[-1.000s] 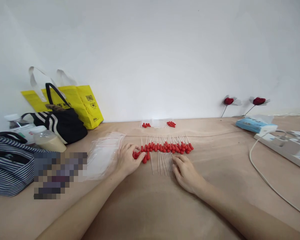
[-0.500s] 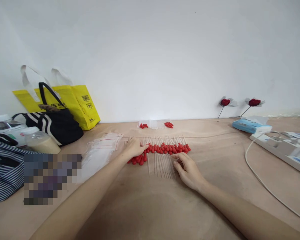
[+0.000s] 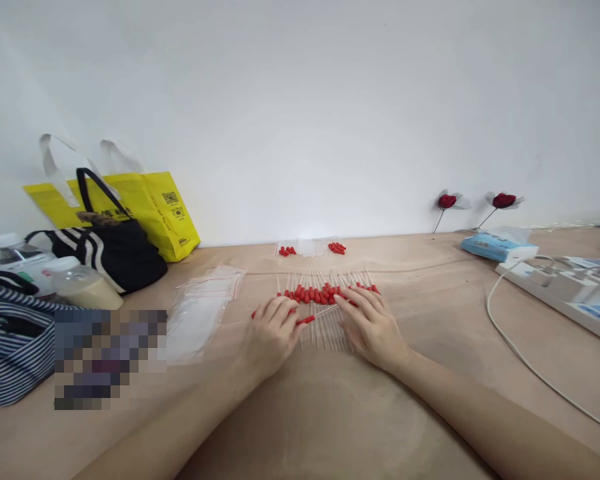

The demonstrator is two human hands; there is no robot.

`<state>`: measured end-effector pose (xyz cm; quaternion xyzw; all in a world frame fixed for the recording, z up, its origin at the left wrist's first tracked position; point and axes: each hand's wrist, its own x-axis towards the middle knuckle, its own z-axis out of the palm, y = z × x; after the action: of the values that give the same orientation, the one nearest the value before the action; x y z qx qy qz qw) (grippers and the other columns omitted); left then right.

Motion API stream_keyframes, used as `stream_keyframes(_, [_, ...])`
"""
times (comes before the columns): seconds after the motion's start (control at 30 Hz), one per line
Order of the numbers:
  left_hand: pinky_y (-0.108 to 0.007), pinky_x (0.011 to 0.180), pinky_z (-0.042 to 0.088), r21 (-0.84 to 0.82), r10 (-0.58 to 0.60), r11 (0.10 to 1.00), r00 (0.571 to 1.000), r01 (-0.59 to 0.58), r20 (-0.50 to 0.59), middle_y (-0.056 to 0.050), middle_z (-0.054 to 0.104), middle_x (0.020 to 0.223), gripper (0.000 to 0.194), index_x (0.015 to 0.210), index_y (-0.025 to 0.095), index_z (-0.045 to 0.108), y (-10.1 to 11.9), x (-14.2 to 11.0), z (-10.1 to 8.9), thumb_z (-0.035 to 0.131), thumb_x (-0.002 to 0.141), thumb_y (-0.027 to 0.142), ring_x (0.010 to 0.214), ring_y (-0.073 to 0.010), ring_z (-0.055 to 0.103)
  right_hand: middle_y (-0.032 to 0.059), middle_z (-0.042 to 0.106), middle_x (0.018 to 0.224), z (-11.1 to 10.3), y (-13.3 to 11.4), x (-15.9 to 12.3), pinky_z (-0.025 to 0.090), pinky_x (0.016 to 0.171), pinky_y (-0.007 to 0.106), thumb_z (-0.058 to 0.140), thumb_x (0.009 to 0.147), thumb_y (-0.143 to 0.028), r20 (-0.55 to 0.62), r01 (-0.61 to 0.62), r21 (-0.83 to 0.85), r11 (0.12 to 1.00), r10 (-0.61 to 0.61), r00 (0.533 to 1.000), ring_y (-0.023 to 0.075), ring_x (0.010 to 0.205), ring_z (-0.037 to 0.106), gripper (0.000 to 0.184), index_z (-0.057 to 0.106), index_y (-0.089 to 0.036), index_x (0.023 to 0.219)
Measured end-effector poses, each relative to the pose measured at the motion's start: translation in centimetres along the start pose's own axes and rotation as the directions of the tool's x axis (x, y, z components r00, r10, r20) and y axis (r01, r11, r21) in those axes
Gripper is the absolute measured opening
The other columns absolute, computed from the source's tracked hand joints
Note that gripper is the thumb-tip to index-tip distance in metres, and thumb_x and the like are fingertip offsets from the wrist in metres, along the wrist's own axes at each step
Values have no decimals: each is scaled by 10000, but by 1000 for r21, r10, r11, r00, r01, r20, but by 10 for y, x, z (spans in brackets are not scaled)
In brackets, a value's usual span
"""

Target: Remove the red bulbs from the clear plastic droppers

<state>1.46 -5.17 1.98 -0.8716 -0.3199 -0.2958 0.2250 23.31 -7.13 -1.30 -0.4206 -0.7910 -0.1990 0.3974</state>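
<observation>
Thin, pale droppers with red bulbs [image 3: 307,295] lie in a dense row on the table, their tubes pointing to the far side and to the near side. My left hand [image 3: 275,333] is at the row's left end, with fingers curled and a red bulb [image 3: 306,320] sticking out beside its thumb. From that bulb a thin tube slants up toward my right hand [image 3: 375,327]. My right hand's fingertips pinch near the tube's far end, over the right part of the row. Some bulbs are hidden under both hands.
Clear zip bags [image 3: 203,307] lie to the left, beyond them a black bag [image 3: 125,253] and a yellow bag [image 3: 175,213]. Against the wall rests a clear bag [image 3: 310,247] with red-bulbed droppers. On the right are a tissue pack [image 3: 500,247], a power strip [image 3: 595,320] and a white cable [image 3: 503,333].
My left hand has come back toward me from the row's far side, now with a red-bulbed dropper. My right hand has shifted slightly up onto the row's right part.
</observation>
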Motion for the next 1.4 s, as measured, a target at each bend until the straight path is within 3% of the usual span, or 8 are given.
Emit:
stream_keyframes(0.13, [-355,841,396,26,100,995,985,-97,-143,-42,634,862,92,744,169,597,11,-3,4,518,781,199,881,-194,545,33,589,1110,0,-6,1,245,993,455,489,823,-255,73,120,-52,991,-117,991,213,1091,460,320,510,-232,1141])
stream_keyframes(0.3, [-353,837,405,12,131,991,972,-131,-197,-37,651,840,59,759,164,597,12,-3,4,544,766,188,847,-182,560,5,677,871,7,-6,-1,198,1014,471,460,840,-165,91,195,-25,981,-192,977,178,972,545,247,568,-222,1054])
stream_keyframes(0.53, [-381,891,368,-80,64,994,991,-74,-119,-33,650,952,149,895,174,604,17,-6,13,491,804,206,920,-183,556,23,682,809,10,-7,-3,210,1018,474,416,844,-128,23,234,-2,972,-234,972,176,942,567,226,605,-182,955])
stream_keyframes(0.73, [-395,931,337,-128,53,989,991,-69,-127,-11,662,963,173,925,183,603,20,-6,20,454,838,187,961,-174,562,11,686,794,13,-10,-2,218,1028,460,465,836,-174,3,233,-13,972,-233,972,162,948,571,174,609,-190,933])
stream_keyframes(0.97, [-453,1006,245,-120,57,991,997,-63,-52,-17,577,1145,166,857,195,615,17,-8,20,450,837,192,1131,-204,455,20,682,864,11,-10,-1,174,1038,482,436,839,-136,-3,270,1,963,-270,963,181,1097,485,193,603,-180,926])
stream_keyframes(1.4, [-517,1027,148,-119,63,991,998,-61,16,54,573,1146,164,738,229,606,15,-11,19,466,821,205,1132,-206,439,-4,675,712,8,-12,-2,104,1047,487,430,846,-145,27,262,-9,965,-262,965,169,1063,511,170,585,-187,792])
